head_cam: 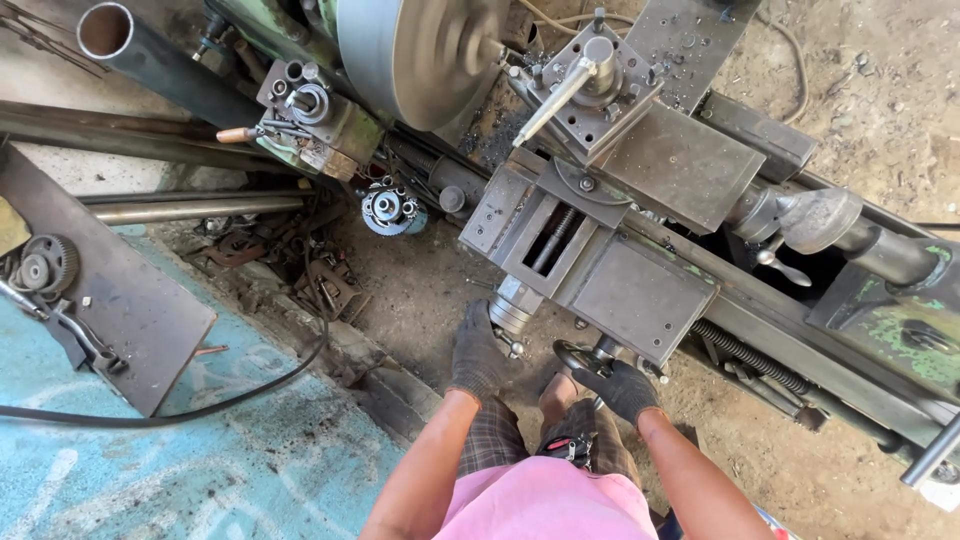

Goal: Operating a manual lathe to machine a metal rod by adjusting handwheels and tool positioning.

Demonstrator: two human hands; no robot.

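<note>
Gloves cover both hands: the left hand [478,352] closes on the cross-slide crank [513,310], the right hand [622,385] grips the carriage handwheel [580,355] just beside it; judged best fed slowly, evenly toward the spinning chuck [420,55] ahead.

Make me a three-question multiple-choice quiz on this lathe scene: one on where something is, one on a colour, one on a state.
1. Where is the left hand?
A. on the crank handle at the front of the cross slide
B. on the steel pipe
C. on the black cable

2. What colour are the gloves?
A. white
B. dark grey
C. yellow

3. What is the big chuck doing?
A. lying on the floor
B. spinning
C. covered by a cloth

Answers: 1 A, the gloved fingers rest beside that handle. 2 B, both hands, the right hand too, wear dark knit gloves. 3 B, its face is motion-blurred.
</note>
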